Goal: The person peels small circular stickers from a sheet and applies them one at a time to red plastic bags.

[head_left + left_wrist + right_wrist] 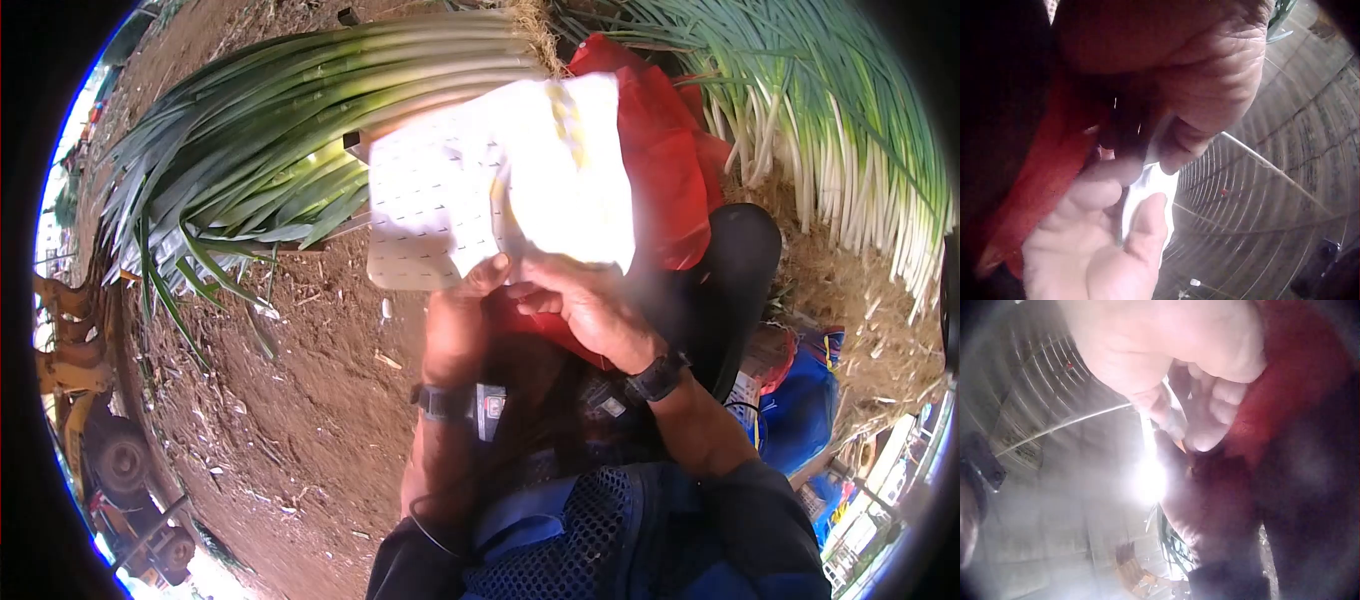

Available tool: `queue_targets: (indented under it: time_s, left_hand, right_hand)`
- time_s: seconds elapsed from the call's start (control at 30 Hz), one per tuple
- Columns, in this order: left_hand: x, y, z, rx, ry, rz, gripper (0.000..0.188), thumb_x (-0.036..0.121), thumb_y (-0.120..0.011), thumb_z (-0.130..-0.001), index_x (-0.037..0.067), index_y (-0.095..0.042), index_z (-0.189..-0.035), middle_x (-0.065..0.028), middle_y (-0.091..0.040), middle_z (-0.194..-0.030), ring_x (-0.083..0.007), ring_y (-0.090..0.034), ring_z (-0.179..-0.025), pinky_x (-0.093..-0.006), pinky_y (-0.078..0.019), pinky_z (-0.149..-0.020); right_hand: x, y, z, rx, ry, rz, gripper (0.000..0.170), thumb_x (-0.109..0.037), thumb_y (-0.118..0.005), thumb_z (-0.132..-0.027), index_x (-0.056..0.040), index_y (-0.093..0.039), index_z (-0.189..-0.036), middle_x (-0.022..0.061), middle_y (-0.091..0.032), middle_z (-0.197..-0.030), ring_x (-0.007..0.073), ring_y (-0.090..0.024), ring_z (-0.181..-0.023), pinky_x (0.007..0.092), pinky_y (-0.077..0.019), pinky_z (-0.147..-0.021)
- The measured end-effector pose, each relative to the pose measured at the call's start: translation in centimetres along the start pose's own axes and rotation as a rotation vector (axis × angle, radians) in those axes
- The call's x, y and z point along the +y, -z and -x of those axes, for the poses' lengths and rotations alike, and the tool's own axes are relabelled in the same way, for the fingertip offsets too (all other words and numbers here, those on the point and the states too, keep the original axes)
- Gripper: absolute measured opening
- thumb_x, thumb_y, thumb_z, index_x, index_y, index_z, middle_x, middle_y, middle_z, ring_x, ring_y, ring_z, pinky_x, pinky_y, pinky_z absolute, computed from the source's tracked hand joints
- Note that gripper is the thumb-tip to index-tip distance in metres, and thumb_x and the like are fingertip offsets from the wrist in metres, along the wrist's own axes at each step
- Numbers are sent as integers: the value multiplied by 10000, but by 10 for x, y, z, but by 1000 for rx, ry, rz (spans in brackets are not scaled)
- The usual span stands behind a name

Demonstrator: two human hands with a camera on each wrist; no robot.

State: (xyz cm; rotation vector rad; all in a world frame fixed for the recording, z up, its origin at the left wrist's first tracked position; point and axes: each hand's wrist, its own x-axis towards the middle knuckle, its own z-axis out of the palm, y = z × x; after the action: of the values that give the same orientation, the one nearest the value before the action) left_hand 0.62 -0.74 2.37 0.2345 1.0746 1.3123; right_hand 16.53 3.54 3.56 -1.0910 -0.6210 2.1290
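A bright white sheet (430, 200) with rows of small dark marks lies over a leek bundle (300, 120) and a red cloth (670, 150). My left hand (462, 315) pinches its lower edge between thumb and fingers. Close beside it, my right hand (595, 305) grips the same edge with curled fingers. In the left wrist view, the left hand (1204, 62) is above the right hand (1104, 237), a white piece (1147, 194) between them. Glare in the right wrist view washes out part of the sheet near the right hand (1172, 344).
Green onions (830, 150) with white stems lie at the upper right. Brown soil (300, 400) with scraps spreads at the left. A blue bag (800, 415) sits at the right, and a wheeled machine (120, 460) stands at the far left.
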Motion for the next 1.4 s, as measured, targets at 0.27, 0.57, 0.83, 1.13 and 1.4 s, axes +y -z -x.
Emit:
queue_targets:
  time_s: [0.27,0.57,0.83,1.13,1.4]
  left_hand:
    - [-17,12,-9,40,-92,116,433,137,-682,-891,-19,-556,-1274,-91,-636,-1180,-199,-610,-1045,-350,-482,-938]
    - [-3,-8,-2,18,-179,93,380,128,-661,-901,-8,-557,-1240,-82,-645,-1074,-164,-624,-906,-312,-521,-778]
    - [-4,-17,-4,75,-279,85,478,23,-636,-872,-16,-491,-1325,-89,-608,-1188,-195,-604,-1048,-354,-491,-942]
    - [-6,-8,-2,18,-207,145,317,15,-621,-843,-39,-612,-1155,-88,-658,-1069,-183,-630,-945,-331,-509,-885]
    - [-4,-11,-2,77,-208,72,179,37,-635,-842,-21,-649,-1010,-69,-657,-943,-161,-621,-863,-308,-513,-793]
  right_hand:
    - [-14,4,-8,153,154,33,284,-215,-769,-870,25,-711,-1011,71,-706,-842,105,-624,-622,216,-480,-534]
    - [1,-7,-11,90,81,-18,247,-207,-758,-882,7,-696,-989,44,-649,-694,83,-560,-526,221,-429,-473]
    - [-27,-11,-10,231,329,613,262,-163,-757,-869,20,-673,-1037,81,-724,-914,103,-655,-738,250,-523,-648]
    - [-8,-13,-21,140,352,365,192,-157,-729,-903,5,-705,-1004,31,-712,-844,83,-631,-748,252,-511,-663]
    - [-21,-10,-16,97,190,528,173,-155,-695,-932,0,-711,-1009,-10,-665,-770,46,-557,-654,237,-459,-593]
